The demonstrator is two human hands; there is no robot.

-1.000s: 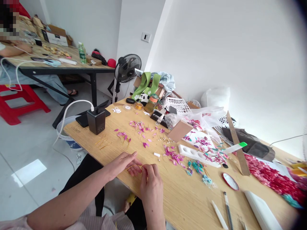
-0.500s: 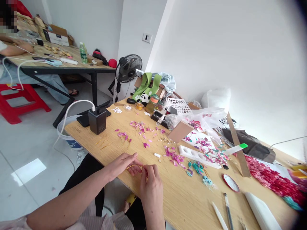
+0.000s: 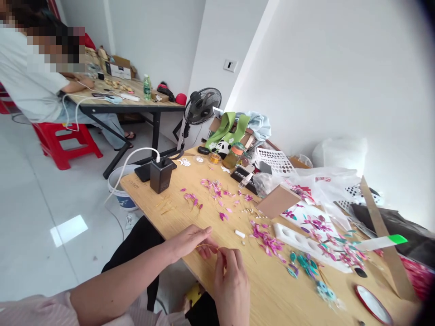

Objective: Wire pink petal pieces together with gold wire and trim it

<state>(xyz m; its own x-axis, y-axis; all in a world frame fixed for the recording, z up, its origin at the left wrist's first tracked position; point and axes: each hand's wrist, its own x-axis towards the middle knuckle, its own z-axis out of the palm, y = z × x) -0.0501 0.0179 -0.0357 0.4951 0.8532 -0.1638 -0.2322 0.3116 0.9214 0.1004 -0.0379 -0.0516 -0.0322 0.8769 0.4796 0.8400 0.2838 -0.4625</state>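
Note:
My left hand [image 3: 190, 241] and my right hand [image 3: 231, 280] meet at the near edge of a wooden table [image 3: 272, 290]. Between their fingertips they pinch a thin golden wire [image 3: 208, 246], the left hand at one end and the right hand at the other. Just beyond the hands lie a small white bead [image 3: 239, 233] and a heap of pink petal pieces [image 3: 267, 239]. More pink petals [image 3: 217, 189] are scattered farther back.
A black charger block [image 3: 161, 175] with a white cable stands at the table's left corner. A white mould tray [image 3: 307, 245], teal pieces [image 3: 304, 264], a cardboard piece [image 3: 277, 201], plastic bags and a fan [image 3: 201, 107] crowd the right and back. Another person sits at a far table [image 3: 129, 96].
The view has swung left and down, so everything sits farther right and lower in the picture. My hands keep the wire pinched between them at the table edge.

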